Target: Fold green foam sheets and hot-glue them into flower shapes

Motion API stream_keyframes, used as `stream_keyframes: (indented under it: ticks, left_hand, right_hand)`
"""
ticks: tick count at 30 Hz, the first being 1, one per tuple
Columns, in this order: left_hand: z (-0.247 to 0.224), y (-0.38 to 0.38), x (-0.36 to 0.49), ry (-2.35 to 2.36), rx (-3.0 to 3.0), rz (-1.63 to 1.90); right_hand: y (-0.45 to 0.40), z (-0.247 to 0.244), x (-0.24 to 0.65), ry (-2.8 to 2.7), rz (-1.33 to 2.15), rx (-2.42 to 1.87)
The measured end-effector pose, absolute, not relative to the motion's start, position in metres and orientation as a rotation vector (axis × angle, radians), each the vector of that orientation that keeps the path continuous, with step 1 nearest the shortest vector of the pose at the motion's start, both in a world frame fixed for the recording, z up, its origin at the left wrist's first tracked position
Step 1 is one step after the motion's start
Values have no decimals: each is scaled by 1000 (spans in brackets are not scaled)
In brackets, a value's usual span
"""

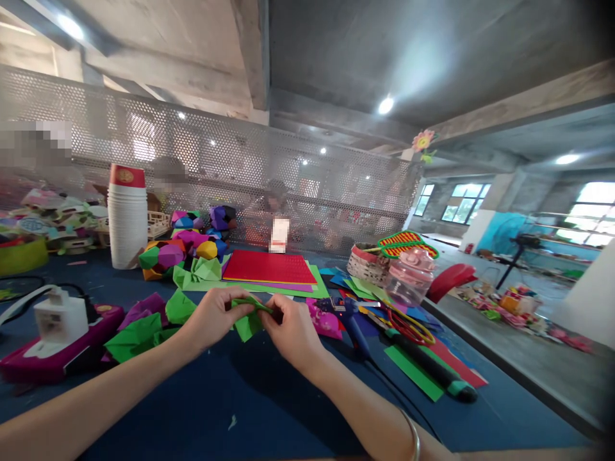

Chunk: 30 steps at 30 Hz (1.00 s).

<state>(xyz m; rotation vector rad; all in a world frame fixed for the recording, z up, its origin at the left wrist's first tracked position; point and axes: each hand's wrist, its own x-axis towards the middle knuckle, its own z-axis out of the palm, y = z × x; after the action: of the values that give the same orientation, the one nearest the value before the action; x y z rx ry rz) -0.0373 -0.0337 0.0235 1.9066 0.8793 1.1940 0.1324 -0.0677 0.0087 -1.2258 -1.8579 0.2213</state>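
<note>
A folded piece of green paper is held up between both hands above the blue table. My left hand pinches its left side with thumb and fingers. On the right side, my right hand grips the paper's edge, its fingertips partly hidden behind the hand. Folded green paper pieces and a purple one lie left of my left hand. Beyond the hands is a stack of coloured sheets, a red sheet on top. A blue glue gun rests right of my right hand.
A purple power strip with a white plug is at left. Stacked paper cups and multicoloured paper balls stand behind. At right are a pink-lidded jar, a basket and a black-green tool. A perforated screen stands behind the table.
</note>
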Motion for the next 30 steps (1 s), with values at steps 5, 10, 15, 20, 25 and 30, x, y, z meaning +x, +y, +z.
stream_keyframes:
  ticks: [5, 10, 15, 20, 25, 30]
  left_hand:
    - [21, -34, -36, 856, 1915, 1134]
    - [22, -33, -37, 931, 1862, 1185]
    - [19, -22, -46, 1011, 1636, 1279]
    - [16, -20, -48, 973, 1610, 1290]
    - [19, -24, -46, 970, 1593, 1246]
    - [19, -27, -44, 930, 1483, 1208]
  right_hand:
    - [-67, 9, 133, -1862, 202, -1224]
    - [-67, 18, 137, -1894, 299, -1216]
    - [-94, 27, 137, -1984, 378, -1353]
    - [-138, 25, 124, -2380, 468, -1260]
    - [-160, 2, 90, -2543, 324, -1138]
    - [-159, 1, 83, -2736, 246, -820]
